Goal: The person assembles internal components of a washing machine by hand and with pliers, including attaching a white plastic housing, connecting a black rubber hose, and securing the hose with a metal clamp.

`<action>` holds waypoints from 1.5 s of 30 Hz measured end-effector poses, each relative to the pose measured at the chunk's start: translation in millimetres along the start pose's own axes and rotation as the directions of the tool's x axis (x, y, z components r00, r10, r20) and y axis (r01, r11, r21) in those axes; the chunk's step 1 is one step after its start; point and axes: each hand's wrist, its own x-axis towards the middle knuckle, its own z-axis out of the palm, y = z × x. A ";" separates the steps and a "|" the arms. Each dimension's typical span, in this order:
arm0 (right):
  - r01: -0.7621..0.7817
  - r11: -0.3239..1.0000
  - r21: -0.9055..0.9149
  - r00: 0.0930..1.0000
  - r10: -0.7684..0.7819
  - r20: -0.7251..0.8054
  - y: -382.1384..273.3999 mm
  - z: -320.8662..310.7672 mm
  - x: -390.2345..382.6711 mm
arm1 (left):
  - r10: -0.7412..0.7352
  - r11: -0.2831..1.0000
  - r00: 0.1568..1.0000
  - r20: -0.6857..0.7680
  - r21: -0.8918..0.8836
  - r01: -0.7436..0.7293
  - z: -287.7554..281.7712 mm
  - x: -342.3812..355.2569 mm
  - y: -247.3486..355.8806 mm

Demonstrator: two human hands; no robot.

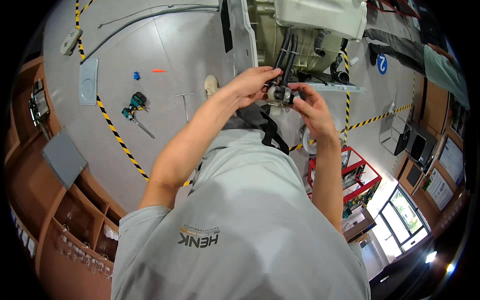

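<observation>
floor bears a numbered sign; left grip and right grip hold a fitting.

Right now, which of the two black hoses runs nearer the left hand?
The left hose: its lower stretch comes close beside the left hand, while the right hose runs farther from that hand.

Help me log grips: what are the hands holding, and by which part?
The right hand holds a valve-like fitting by its dark right end; the left hand is at its left side, beside the black hoses, exact contact hidden.
</observation>
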 end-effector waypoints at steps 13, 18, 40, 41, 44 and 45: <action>0.115 0.882 0.456 0.990 -0.139 0.019 -4.9 1.4 3.1 | 0.170 0.972 0.984 0.062 0.156 -0.178 25.6 -20.3 17.5; 0.161 0.929 0.334 0.987 -0.142 -0.081 -4.5 11.9 12.3 | 0.314 0.949 0.937 -0.154 0.067 -0.307 9.7 -3.8 -6.6; 0.046 0.925 0.378 0.877 0.144 -0.459 79.9 0.9 159.9 | 0.324 0.936 0.840 -0.436 0.020 -0.351 -127.8 34.9 -49.0; 0.039 0.927 0.373 0.880 0.146 -0.453 77.9 6.6 159.7 | 0.327 0.936 0.839 -0.434 0.027 -0.351 -129.4 38.3 -47.2; 0.008 0.922 0.388 0.897 0.164 -0.410 77.0 3.7 160.5 | 0.326 0.940 0.842 -0.431 0.049 -0.339 -130.7 46.9 -44.3; 0.004 0.919 0.395 0.907 0.163 -0.389 77.0 1.8 160.7 | 0.323 0.942 0.844 -0.429 0.056 -0.332 -130.6 49.0 -43.8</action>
